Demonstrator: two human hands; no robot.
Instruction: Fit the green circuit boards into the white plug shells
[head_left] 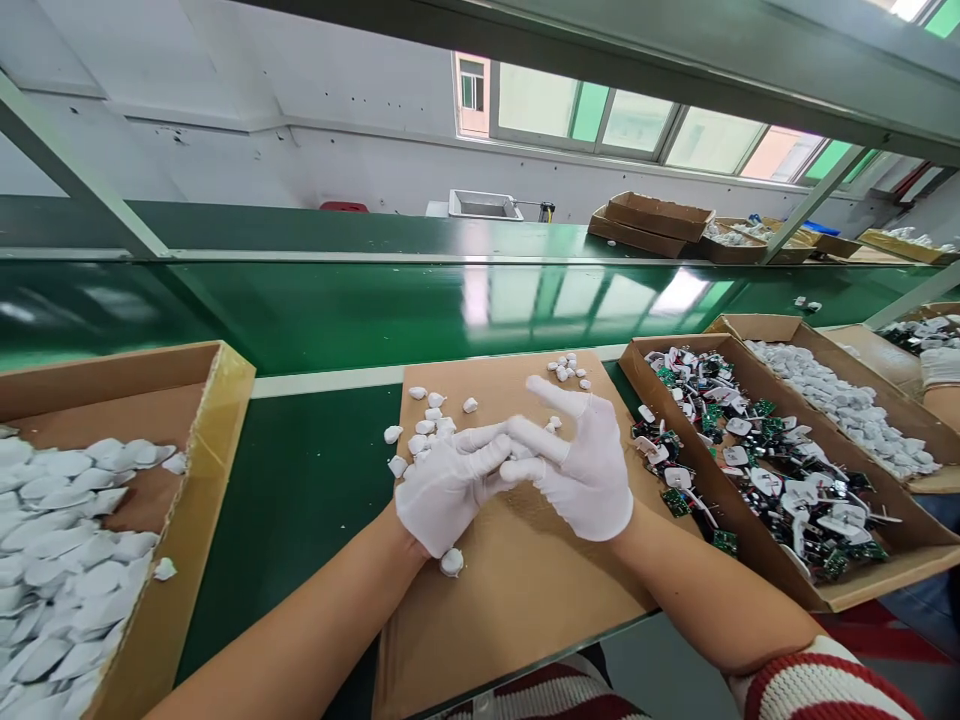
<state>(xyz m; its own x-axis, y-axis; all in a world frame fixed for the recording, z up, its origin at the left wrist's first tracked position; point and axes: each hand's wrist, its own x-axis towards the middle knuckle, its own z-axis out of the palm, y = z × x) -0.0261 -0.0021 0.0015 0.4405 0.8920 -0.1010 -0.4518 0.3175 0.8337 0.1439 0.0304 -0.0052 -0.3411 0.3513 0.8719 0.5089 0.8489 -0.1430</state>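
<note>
My left hand [446, 492] and my right hand [589, 470], both in white gloves, meet above a flat cardboard sheet [555, 590]. The fingers of my left hand are bent and pressed together. On my right hand one finger points out to the upper left, while the others close in against the left fingertips. Anything between them is hidden, white against white. Small white knobbed pieces [421, 427] lie in a loose group beside my left hand, with one piece [451, 562] below its wrist. Another small cluster [568, 368] sits at the sheet's far edge.
At left, a cardboard box [225, 430] holds many flat white pieces. To the right, a box [757, 540] holds wired green circuit boards; several boards [675, 478] lie beside it. Behind that stands a box of white parts [847, 400]. A co-worker's gloved hand [940, 367] shows far right.
</note>
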